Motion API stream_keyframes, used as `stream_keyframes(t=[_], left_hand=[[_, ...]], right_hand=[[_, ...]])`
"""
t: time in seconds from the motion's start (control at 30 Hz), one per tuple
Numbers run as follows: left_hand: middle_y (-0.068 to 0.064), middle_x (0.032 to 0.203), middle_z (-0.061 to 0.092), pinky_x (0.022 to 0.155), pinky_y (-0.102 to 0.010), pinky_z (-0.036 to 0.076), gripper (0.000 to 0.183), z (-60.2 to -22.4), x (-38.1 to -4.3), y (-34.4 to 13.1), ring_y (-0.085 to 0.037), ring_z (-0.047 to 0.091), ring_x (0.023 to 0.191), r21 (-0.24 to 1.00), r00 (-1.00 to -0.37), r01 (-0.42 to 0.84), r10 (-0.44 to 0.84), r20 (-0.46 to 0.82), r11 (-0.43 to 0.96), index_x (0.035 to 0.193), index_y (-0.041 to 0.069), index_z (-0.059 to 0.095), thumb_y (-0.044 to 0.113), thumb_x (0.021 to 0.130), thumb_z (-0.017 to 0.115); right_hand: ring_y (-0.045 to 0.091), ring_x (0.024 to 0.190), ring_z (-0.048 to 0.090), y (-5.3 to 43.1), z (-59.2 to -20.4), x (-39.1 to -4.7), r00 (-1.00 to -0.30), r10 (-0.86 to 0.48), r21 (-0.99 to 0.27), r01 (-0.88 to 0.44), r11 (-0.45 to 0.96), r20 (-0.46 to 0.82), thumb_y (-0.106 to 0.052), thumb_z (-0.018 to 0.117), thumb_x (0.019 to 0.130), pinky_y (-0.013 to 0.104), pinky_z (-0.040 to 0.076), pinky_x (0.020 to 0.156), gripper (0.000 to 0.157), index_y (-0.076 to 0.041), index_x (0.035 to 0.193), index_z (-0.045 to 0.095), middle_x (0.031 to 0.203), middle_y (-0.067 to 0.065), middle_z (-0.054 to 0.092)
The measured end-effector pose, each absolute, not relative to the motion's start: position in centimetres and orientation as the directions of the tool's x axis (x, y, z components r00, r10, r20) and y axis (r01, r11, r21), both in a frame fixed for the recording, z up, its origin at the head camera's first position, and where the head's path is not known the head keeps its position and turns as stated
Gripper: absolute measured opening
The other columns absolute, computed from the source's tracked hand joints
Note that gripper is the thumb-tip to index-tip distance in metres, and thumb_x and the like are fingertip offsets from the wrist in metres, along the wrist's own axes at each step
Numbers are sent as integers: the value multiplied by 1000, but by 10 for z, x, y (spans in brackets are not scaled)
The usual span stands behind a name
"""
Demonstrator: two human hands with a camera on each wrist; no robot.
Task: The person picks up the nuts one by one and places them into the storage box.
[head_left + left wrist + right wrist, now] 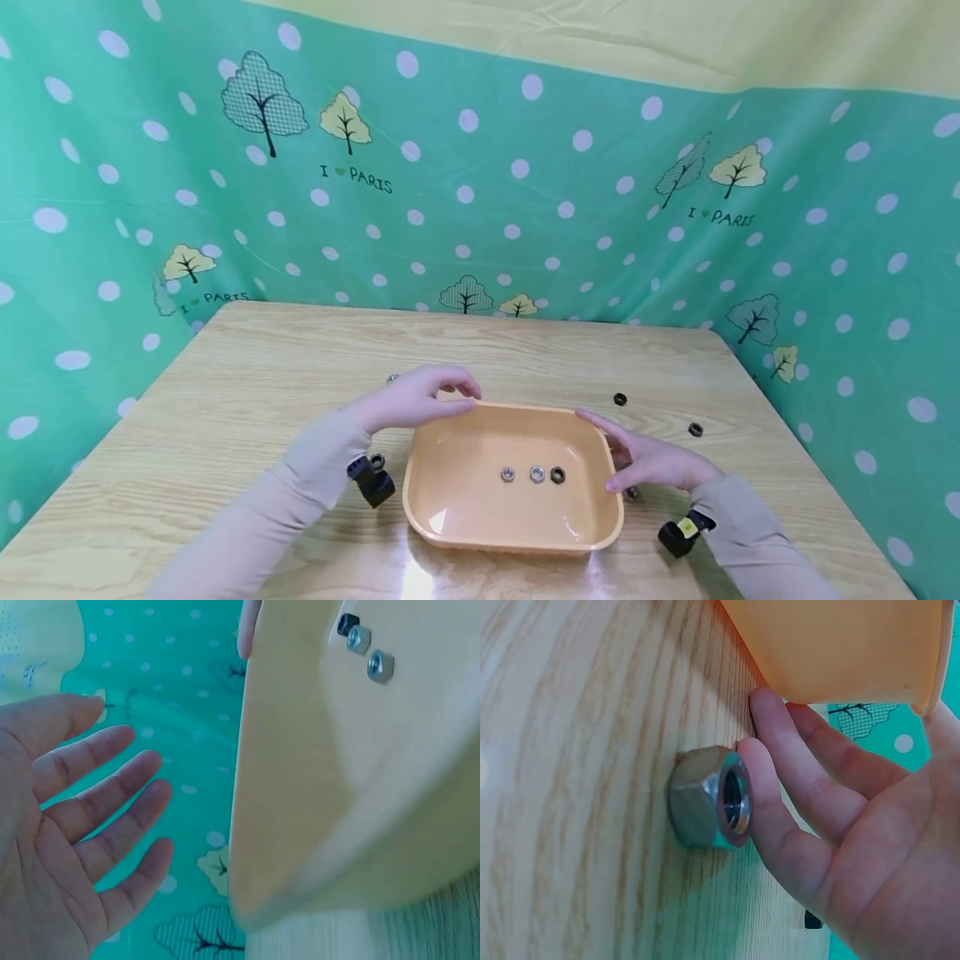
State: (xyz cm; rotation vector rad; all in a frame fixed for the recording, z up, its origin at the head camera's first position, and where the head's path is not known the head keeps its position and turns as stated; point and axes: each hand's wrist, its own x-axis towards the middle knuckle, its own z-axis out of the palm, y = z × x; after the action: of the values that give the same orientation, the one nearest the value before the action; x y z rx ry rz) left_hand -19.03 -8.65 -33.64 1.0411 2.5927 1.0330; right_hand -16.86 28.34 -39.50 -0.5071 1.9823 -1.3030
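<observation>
A pale orange plastic tray (510, 547) stands at the front of the table with two silver nuts (537, 474) and a dark nut (557, 475) on its floor. My right hand (654, 459) holds the tray's right side, thumb at the rim and fingers along the outer wall. Beside those fingers, in the right wrist view, a big steel nut (709, 799) rests on the wood. At the tray's back left corner is my left hand (427, 396), fingertips close to the rim. The left wrist view shows its fingers (112, 817) loosely spread, holding nothing.
Two dark nuts (620, 399) (696, 429) lie on the wooden table (300, 350) at the back right. Another nut (378, 461) is left of the tray, by the left wrist camera. A small nut (392, 378) shows behind the left forearm. A green dotted curtain (480, 208) surrounds the table.
</observation>
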Motion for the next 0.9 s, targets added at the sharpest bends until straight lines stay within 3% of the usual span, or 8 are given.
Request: stream_keyframes(t=[0.5, 0.9], left_hand=[[-13, 120, 61, 102, -48, 44, 31, -354, -186, -131, -26, 58, 110, 751, -795, 468, 593, 127, 466, 121, 4, 58, 18, 93, 59], [-19, 124, 58, 100, -53, 43, 44, -381, -175, -166, -33, 56, 112, 706, -827, 460, 549, 121, 539, 125, 1, 53, 22, 89, 66]], right_hand=[[41, 123, 46, 285, -397, -171, -669, -666, -910, 39, 412, -330, -15, 74, 80, 45, 51, 93, 104, -22, 153, 0, 146, 35, 22], [46, 125, 42, 285, -399, -171, -669, -673, -913, 24, 406, -317, -17, 75, 80, 47, 49, 96, 106, -21, 153, -1, 148, 36, 19]])
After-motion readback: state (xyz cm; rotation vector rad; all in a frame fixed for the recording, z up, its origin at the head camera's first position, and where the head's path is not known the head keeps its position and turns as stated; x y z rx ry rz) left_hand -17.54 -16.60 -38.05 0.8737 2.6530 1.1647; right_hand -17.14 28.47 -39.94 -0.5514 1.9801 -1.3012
